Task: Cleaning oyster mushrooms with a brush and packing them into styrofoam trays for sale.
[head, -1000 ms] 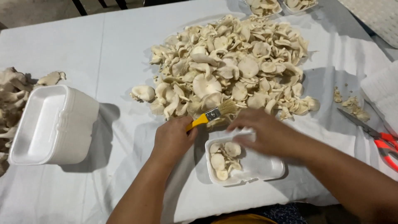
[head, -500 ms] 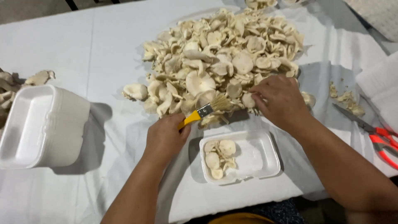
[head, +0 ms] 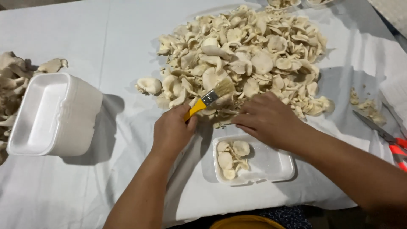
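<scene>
**Brush in one hand, mushrooms under the other**

My left hand (head: 171,131) is closed around the yellow handle of a small paintbrush (head: 210,96), fingers wrapped tight, thumb on top. The brush runs up and away from my knuckles, its metal band and pale bristles lying against the near edge of the big mushroom heap (head: 246,59), just beyond my fingertips.

My right hand (head: 265,121) lies palm down beside the brush, fingers loosely spread and pointing toward the bristles, their tips touching mushrooms at the foot of the heap. Whether anything is pinched beneath them I cannot tell.

Right under my right palm, toward me, sits a shallow white foam tray (head: 271,167) with a few mushroom caps (head: 231,157) gathered at the end nearest my left wrist. Well off beyond my left hand stands a stack of empty foam trays (head: 53,114), with more mushroom clusters (head: 12,82) past it. Out past my right forearm lie scissors with red handles (head: 388,138) and a few trimmings (head: 366,106)
</scene>
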